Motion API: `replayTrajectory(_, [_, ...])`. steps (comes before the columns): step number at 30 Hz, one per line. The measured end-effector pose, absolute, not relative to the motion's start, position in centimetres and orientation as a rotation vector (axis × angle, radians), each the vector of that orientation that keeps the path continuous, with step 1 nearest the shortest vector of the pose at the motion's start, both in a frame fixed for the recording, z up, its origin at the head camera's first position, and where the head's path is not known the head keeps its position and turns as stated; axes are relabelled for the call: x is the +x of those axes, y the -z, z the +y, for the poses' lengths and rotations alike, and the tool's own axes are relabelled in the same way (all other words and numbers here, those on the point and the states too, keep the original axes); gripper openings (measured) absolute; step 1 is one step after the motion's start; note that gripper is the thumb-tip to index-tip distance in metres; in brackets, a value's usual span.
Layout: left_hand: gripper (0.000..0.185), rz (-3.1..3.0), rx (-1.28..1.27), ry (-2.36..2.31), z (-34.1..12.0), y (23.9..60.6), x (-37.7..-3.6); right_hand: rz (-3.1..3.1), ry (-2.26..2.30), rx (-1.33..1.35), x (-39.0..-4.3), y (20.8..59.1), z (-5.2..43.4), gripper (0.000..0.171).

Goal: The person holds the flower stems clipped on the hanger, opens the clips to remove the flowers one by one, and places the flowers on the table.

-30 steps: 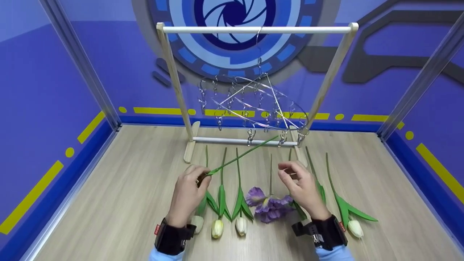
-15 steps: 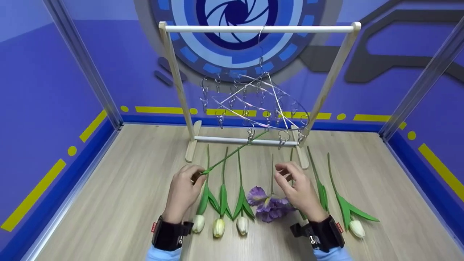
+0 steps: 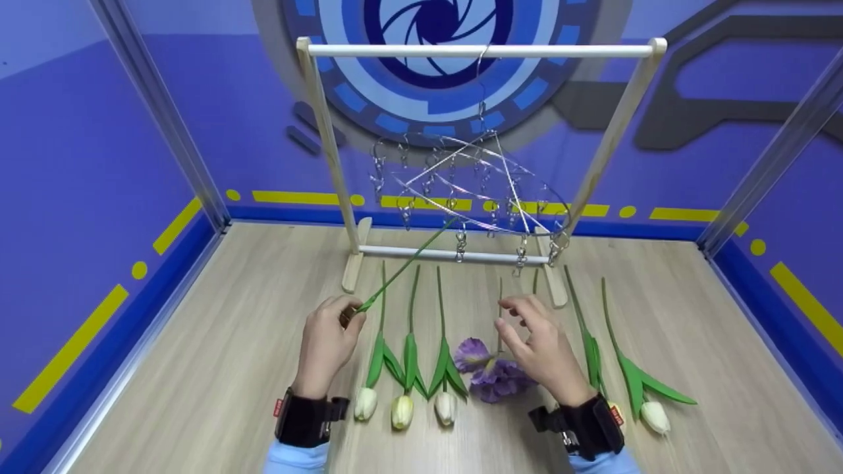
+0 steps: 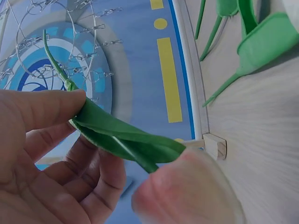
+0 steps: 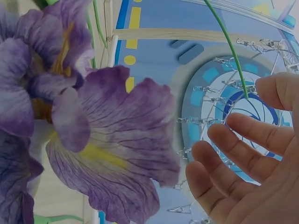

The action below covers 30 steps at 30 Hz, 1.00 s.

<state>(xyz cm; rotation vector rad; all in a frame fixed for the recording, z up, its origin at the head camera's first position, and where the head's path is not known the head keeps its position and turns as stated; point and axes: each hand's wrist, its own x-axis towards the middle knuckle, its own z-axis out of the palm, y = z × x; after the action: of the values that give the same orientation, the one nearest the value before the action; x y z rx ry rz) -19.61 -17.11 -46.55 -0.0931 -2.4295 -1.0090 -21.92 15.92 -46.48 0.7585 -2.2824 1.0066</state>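
Note:
My left hand (image 3: 348,317) pinches a tulip by its green leaf (image 4: 117,135). Its pale bud (image 4: 187,189) lies near my palm. The stem (image 3: 408,262) slants up and right, and its tip reaches the round metal clip hanger (image 3: 474,191). That hanger hangs from the wooden rack (image 3: 326,131). My right hand (image 3: 517,317) hovers with fingers loosely spread and holds nothing, just above a purple iris (image 3: 490,375) lying on the table. In the right wrist view the iris (image 5: 70,116) fills the left side, with my fingers (image 5: 233,154) beside it.
Three white tulips (image 3: 403,409) lie side by side between my hands, stems pointing at the rack. More tulips (image 3: 652,413) lie to the right of my right hand. Blue walls close in the wooden table (image 3: 230,316) on three sides.
The held stem has swung left and upward, so its tip went from below the hanger's right side to its left-centre clips. My right hand has hardly moved.

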Motion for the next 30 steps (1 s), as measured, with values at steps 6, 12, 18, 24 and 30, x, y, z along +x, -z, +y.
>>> replayTrajectory(6, [0.010,-2.436,-0.049,1.030,-17.6,46.7,-19.8,-2.301,-0.971,0.751,-21.8,46.6,15.6,0.026])
replayTrajectory(12, [0.010,-2.447,-0.024,1.022,-18.1,47.2,-19.9,-2.322,-0.936,0.759,-21.7,46.8,15.3,0.029])
replayTrajectory(18, [0.010,-2.465,0.029,1.035,-18.4,47.4,-20.0,-2.320,-0.924,0.774,-21.7,47.1,15.0,0.030])
replayTrajectory(24, [0.009,-2.479,0.110,1.062,-18.6,47.8,-20.1,-2.300,-0.927,0.819,-21.6,47.3,14.5,0.032])
replayTrajectory(30, [0.010,-2.493,0.199,1.102,-18.7,48.2,-20.2,-2.334,-0.922,0.833,-21.4,47.4,14.0,0.034])
